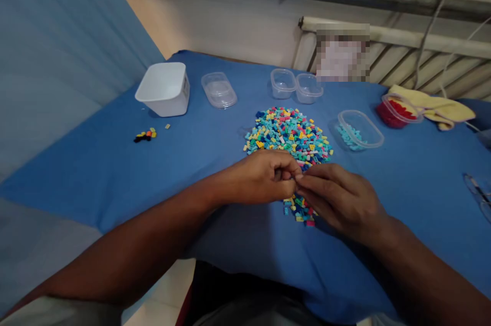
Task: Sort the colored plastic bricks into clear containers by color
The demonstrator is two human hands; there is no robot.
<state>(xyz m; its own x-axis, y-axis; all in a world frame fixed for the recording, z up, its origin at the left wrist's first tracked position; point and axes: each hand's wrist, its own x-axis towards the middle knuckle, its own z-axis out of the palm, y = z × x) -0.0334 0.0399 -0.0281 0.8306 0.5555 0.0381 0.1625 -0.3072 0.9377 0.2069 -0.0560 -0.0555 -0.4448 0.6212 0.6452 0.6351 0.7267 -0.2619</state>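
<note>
A heap of small coloured bricks (290, 134), mostly turquoise with yellow, blue, red and white, lies on the blue cloth (115, 162). My left hand (263, 175) and my right hand (339, 198) meet over the heap's near edge, fingertips pinched together. Both are closed on something too small to make out. A clear oval tub (360, 129) to the right holds turquoise bricks. Another tub (397, 111) further right holds red bricks.
A white square tub (164, 88) stands at the back left, with a clear lid (218, 89) beside it and two clear small tubs (295, 85) further right. A few black, orange and yellow bricks (146, 135) lie at left. A yellow cloth (437, 106) lies at right.
</note>
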